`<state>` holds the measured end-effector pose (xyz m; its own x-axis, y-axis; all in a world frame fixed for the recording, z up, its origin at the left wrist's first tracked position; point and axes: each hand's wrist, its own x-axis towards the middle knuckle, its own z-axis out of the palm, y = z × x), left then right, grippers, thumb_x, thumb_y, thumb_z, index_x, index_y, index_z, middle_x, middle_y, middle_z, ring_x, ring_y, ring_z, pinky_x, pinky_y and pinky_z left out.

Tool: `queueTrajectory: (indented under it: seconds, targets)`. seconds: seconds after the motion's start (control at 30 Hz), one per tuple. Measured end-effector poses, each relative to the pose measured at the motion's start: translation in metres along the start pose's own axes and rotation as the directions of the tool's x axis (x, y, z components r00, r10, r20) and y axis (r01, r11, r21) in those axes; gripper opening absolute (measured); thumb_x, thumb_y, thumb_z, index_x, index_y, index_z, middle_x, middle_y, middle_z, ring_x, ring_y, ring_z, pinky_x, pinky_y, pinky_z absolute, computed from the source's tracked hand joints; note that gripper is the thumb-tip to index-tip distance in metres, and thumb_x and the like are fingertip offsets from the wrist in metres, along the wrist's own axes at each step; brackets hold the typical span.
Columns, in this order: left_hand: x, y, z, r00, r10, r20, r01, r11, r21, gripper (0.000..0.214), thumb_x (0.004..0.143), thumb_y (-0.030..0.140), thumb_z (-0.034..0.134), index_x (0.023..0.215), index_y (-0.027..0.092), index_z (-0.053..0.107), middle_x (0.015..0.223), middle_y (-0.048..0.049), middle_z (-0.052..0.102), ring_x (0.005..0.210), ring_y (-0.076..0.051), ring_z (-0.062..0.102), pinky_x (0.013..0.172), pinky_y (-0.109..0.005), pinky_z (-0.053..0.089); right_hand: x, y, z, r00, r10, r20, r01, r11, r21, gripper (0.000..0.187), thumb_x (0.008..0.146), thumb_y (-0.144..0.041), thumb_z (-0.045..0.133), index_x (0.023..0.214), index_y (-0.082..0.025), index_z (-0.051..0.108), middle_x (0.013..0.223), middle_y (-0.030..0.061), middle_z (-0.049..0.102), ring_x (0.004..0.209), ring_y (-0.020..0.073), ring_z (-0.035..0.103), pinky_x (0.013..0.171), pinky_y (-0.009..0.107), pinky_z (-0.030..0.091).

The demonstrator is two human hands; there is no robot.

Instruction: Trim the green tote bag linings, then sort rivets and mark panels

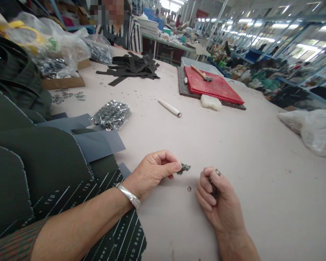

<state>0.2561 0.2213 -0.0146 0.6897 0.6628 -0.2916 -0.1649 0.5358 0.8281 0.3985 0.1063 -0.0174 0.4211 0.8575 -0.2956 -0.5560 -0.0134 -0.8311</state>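
Note:
My left hand (154, 170) rests on the pale table (233, 152) with thumb and fingers pinched on a small cluster of dark metal pieces (184, 168). My right hand (216, 197) lies just to the right, fingers curled closed, with a small metal ring piece (218, 173) at its fingertips. One tiny metal ring (189, 188) lies loose on the table between the two hands. A silver bracelet (129, 195) circles my left wrist, which lies over a black striped fabric piece (108, 217).
Dark cut fabric panels (43, 156) stack at the left. A clear bag of metal parts (111, 115), a white-handled tool (170, 108), a red mat (212, 85) with a hammer (201, 73), black strips (133, 67) and plastic bags (312, 132) lie further out. Another person (127, 29) sits at the far edge.

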Motion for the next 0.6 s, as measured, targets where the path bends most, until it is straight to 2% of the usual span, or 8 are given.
queueTrajectory:
  seconds: [0.07, 0.13, 0.2, 0.3, 0.47, 0.53, 0.6]
  targets:
    - [-0.001, 0.000, 0.000, 1.000, 0.014, 0.009, -0.014, 0.999, 0.048, 0.023, 0.067, 0.028, 0.081, 0.068, 0.014, 0.063, 0.059, 0.0052, 0.057, 0.051, -0.004, 0.042, 0.049, -0.017, 0.031, -0.001, 0.003, 0.001, 1.000, -0.002, -0.012, 0.001, 0.998, -0.056, 0.021, 0.077, -0.037, 0.074, 0.084, -0.021, 0.064, 0.053, -0.0099, 0.041, 0.036, 0.0013, 0.023, 0.030, 0.012, 0.022]
    - [-0.003, 0.000, 0.001, 0.999, -0.013, 0.035, 0.010, 0.996, 0.088, 0.024, 0.068, 0.031, 0.080, 0.069, 0.014, 0.063, 0.057, 0.0053, 0.055, 0.050, -0.004, 0.039, 0.048, -0.019, 0.026, -0.002, 0.008, 0.000, 1.000, -0.006, -0.010, 0.005, 0.989, -0.147, 0.027, 0.074, -0.035, 0.078, 0.093, -0.021, 0.066, 0.051, -0.0109, 0.040, 0.035, 0.0015, 0.026, 0.031, 0.012, 0.023]
    - [-0.005, 0.000, 0.002, 0.997, -0.049, 0.054, 0.042, 0.991, 0.130, 0.027, 0.067, 0.034, 0.080, 0.070, 0.014, 0.062, 0.055, 0.0051, 0.054, 0.049, -0.005, 0.041, 0.048, -0.020, 0.025, -0.002, 0.013, -0.002, 1.000, -0.002, 0.013, 0.005, 0.968, -0.251, 0.034, 0.072, -0.034, 0.081, 0.099, -0.021, 0.066, 0.050, -0.0116, 0.040, 0.035, 0.0018, 0.029, 0.032, 0.013, 0.024]
    - [-0.006, -0.001, 0.003, 0.995, -0.076, 0.066, 0.064, 0.983, 0.169, 0.030, 0.065, 0.037, 0.080, 0.068, 0.014, 0.061, 0.053, 0.0041, 0.055, 0.048, -0.006, 0.045, 0.048, -0.019, 0.027, -0.002, 0.016, -0.004, 0.998, 0.004, 0.058, 0.016, 0.941, -0.338, 0.030, 0.074, -0.036, 0.080, 0.096, -0.020, 0.067, 0.048, -0.0108, 0.042, 0.035, 0.0020, 0.031, 0.033, 0.014, 0.025]
    - [-0.004, -0.003, 0.003, 0.992, -0.092, 0.088, 0.080, 0.988, 0.131, 0.029, 0.072, 0.038, 0.075, 0.073, 0.016, 0.057, 0.061, 0.0007, 0.065, 0.048, -0.007, 0.052, 0.050, -0.019, 0.036, -0.001, 0.011, -0.002, 0.998, 0.023, 0.063, -0.006, 0.968, -0.251, 0.025, 0.072, -0.036, 0.081, 0.083, -0.019, 0.065, 0.047, -0.0107, 0.042, 0.035, 0.0012, 0.026, 0.033, 0.014, 0.023]
    - [-0.005, -0.004, 0.003, 0.997, -0.055, 0.059, 0.042, 0.978, 0.204, 0.023, 0.077, 0.035, 0.070, 0.075, 0.017, 0.056, 0.060, 0.0019, 0.063, 0.048, -0.008, 0.052, 0.050, -0.020, 0.038, -0.001, 0.009, 0.000, 0.998, 0.024, 0.049, -0.014, 0.980, -0.197, 0.025, 0.071, -0.036, 0.081, 0.080, -0.019, 0.064, 0.046, -0.0115, 0.039, 0.035, 0.0007, 0.023, 0.032, 0.013, 0.022]
    - [-0.006, -0.006, 0.003, 0.998, 0.027, 0.059, -0.047, 0.928, 0.370, 0.013, 0.081, 0.026, 0.065, 0.074, 0.018, 0.059, 0.060, 0.0027, 0.060, 0.051, -0.009, 0.052, 0.051, -0.021, 0.039, 0.000, 0.008, 0.002, 0.999, 0.013, 0.030, -0.009, 0.988, -0.155, 0.025, 0.071, -0.036, 0.081, 0.078, -0.019, 0.064, 0.047, -0.0119, 0.037, 0.036, 0.0005, 0.021, 0.032, 0.013, 0.022]
